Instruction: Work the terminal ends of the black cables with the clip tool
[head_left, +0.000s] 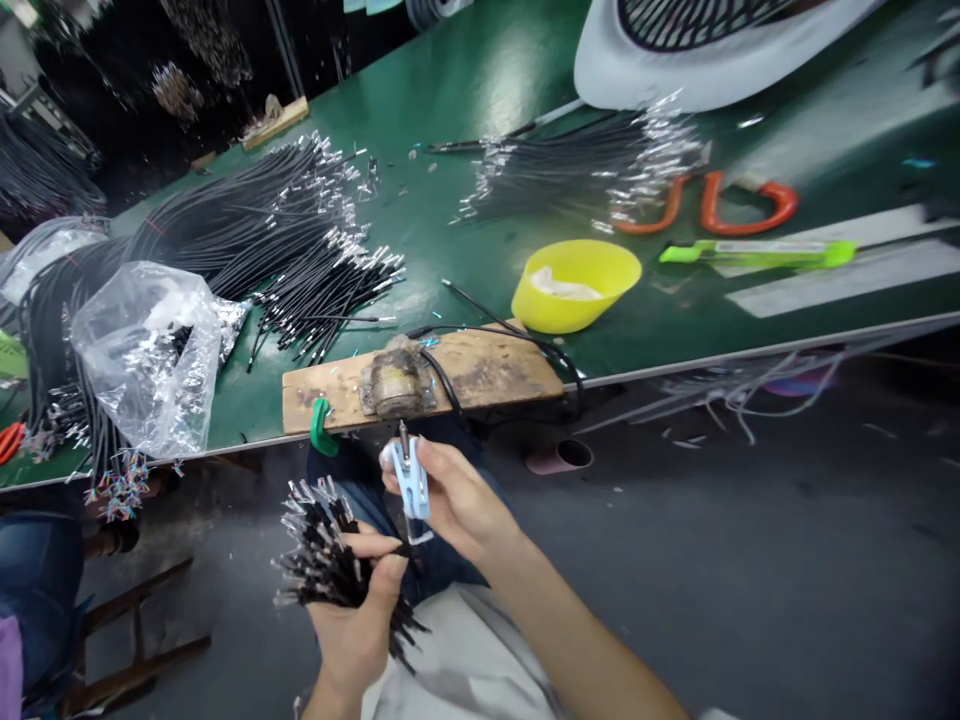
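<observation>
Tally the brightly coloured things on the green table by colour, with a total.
Yellow: 1, the bowl
Orange: 2, the curved handles
Lime green: 1, the long tool
Green: 1, the clip on the wooden board
Total: 5

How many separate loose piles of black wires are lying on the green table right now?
2: one large pile at the table's left, one smaller pile near the top centre. More may lie beyond the frame's left edge.

Head view, tilted down over green table (pixel 465 90)
</observation>
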